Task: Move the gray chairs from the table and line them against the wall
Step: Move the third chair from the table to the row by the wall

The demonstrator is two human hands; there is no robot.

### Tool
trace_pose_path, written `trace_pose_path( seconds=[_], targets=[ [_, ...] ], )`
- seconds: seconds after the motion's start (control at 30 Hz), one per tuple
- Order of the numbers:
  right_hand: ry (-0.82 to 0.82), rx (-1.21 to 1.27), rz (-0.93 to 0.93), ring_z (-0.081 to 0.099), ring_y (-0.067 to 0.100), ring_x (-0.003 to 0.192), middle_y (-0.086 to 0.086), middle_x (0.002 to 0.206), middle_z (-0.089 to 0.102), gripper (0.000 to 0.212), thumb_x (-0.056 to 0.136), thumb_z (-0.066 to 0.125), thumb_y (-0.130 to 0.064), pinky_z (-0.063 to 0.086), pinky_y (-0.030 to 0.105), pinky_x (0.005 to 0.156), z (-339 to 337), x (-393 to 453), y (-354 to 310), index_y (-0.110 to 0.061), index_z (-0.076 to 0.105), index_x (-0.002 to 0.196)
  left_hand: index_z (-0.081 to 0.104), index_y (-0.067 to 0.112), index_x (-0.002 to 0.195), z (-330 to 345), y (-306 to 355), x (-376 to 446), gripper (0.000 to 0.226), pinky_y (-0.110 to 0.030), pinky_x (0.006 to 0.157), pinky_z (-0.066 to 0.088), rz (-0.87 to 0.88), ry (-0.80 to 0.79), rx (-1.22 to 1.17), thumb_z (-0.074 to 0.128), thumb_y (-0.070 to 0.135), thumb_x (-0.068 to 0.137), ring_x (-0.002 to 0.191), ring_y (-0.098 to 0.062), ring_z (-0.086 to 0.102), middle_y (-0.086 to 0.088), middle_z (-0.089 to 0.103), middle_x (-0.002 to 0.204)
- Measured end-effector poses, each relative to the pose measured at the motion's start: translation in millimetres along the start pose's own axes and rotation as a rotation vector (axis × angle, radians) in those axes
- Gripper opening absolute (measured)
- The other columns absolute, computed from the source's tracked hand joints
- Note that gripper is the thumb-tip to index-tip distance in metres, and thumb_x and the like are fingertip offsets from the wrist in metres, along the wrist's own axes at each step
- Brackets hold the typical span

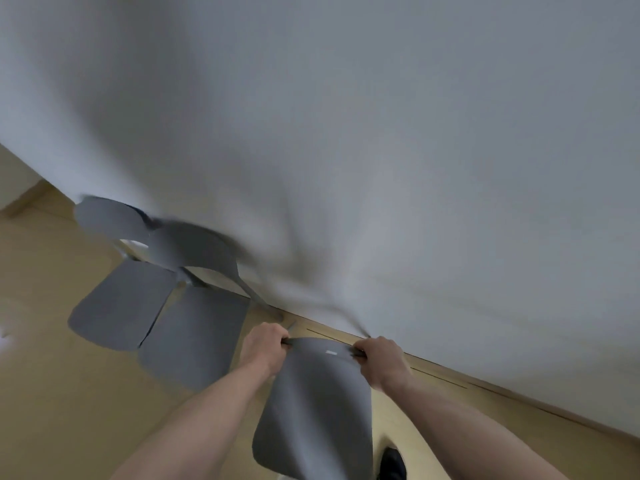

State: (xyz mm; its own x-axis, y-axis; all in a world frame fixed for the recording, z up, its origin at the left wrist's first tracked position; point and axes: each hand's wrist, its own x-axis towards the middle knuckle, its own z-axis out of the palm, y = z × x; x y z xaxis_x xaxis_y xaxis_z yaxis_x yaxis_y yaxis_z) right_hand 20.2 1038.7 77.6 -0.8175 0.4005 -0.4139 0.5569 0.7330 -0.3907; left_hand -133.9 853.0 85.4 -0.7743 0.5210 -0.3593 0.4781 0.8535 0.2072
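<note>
The big white wall (381, 133) fills the top of the view. Two gray chairs (166, 292) sit side by side against it, on the left. A third gray chair (315, 410) is in front of the person, just right of those two, with its back edge toward the wall. The left hand (263, 344) and right hand (381, 362) curl tight around that edge, one at each corner. I think it needs a push forward.

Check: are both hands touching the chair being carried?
Touching. The head view shows the left hand and right hand each curled round the top edge of the gray chair's backrest.
</note>
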Motion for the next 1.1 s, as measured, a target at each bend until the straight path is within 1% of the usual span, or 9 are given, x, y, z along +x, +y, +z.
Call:
trace_pose_path(
  seconds=[0.17,0.3,0.53,0.67,0.73,0.87,0.97,1.03,1.1],
  targets=[
    [-0.017,0.013,0.054,0.062,0.025,0.09,-0.003,0.093,0.07,0.017,0.093,0.053,-0.025,0.041,0.029,0.067,13,36,-33,-0.027,0.07,0.097,0.074,0.015,0.079,-11,-42,37,0.019,-0.03,0.063,0.046,0.076,-0.068,0.031,0.063,0.027,0.089,0.078,-0.025,0.063,-0.002,0.069,0.08],
    [-0.04,0.01,0.072,0.063,0.026,0.09,-0.001,0.094,0.071,0.017,0.092,0.055,-0.028,0.044,0.029,0.067,15,66,-52,-0.028,0.071,0.098,0.068,0.014,0.076,-22,-62,62,0.02,-0.03,0.063,0.037,0.105,-0.078,0.048,0.063,0.028,0.09,0.071,-0.022,0.052,0.001,0.056,0.073],
    [-0.031,0.012,0.102,0.062,0.027,0.086,0.001,0.089,0.07,0.013,0.091,0.059,-0.032,0.041,0.029,0.064,15,112,-70,-0.027,0.07,0.095,0.058,0.014,0.066,-35,-82,112,0.028,-0.03,0.063,0.04,0.122,-0.102,0.064,0.066,0.027,0.09,0.073,-0.027,0.059,-0.004,0.06,0.071],
    [-0.017,0.021,0.138,0.059,0.024,0.083,-0.001,0.092,0.07,0.014,0.092,0.059,-0.032,0.043,0.029,0.066,12,143,-69,-0.029,0.07,0.099,0.046,0.016,0.058,-36,-84,147,0.04,-0.032,0.058,0.044,0.151,-0.093,0.066,0.068,0.024,0.091,0.06,-0.021,0.048,0.0,0.051,0.061],
    [-0.006,0.035,0.148,0.054,0.022,0.078,-0.001,0.092,0.07,0.014,0.092,0.06,-0.033,0.04,0.028,0.065,12,158,-68,-0.03,0.07,0.1,0.042,0.014,0.057,-35,-84,163,0.043,-0.03,0.056,0.037,0.155,-0.079,0.028,0.067,0.023,0.091,0.059,-0.019,0.047,0.001,0.047,0.06],
    [0.002,0.045,0.191,0.054,0.023,0.076,0.0,0.088,0.07,0.013,0.092,0.059,-0.027,0.039,0.028,0.062,15,181,-72,-0.03,0.07,0.098,0.051,0.011,0.064,-33,-94,191,0.032,-0.03,0.058,0.033,0.12,-0.065,-0.045,0.066,0.021,0.09,0.069,-0.027,0.049,-0.002,0.052,0.07],
    [-0.014,0.041,0.216,0.055,0.024,0.075,0.001,0.083,0.067,0.011,0.093,0.057,-0.026,0.039,0.029,0.061,17,189,-69,-0.027,0.068,0.093,0.049,0.011,0.065,-26,-94,201,0.03,-0.03,0.057,0.032,0.1,-0.073,-0.082,0.062,0.017,0.092,0.069,-0.027,0.046,-0.004,0.052,0.071],
    [-0.01,0.053,0.231,0.055,0.026,0.073,0.0,0.078,0.063,0.013,0.095,0.054,-0.023,0.038,0.031,0.06,20,189,-67,-0.024,0.062,0.086,0.057,0.01,0.076,-18,-96,202,0.019,-0.03,0.058,0.034,0.087,-0.035,-0.108,0.057,0.014,0.095,0.069,-0.023,0.047,-0.003,0.055,0.074],
    [0.008,0.072,0.279,0.053,0.028,0.072,0.002,0.078,0.061,0.014,0.093,0.049,-0.014,0.038,0.032,0.058,23,188,-63,-0.023,0.055,0.083,0.062,0.013,0.094,-10,-102,202,0.01,-0.031,0.061,0.037,0.091,-0.005,-0.156,0.052,0.013,0.097,0.074,-0.021,0.053,-0.003,0.061,0.085]
  ],
)
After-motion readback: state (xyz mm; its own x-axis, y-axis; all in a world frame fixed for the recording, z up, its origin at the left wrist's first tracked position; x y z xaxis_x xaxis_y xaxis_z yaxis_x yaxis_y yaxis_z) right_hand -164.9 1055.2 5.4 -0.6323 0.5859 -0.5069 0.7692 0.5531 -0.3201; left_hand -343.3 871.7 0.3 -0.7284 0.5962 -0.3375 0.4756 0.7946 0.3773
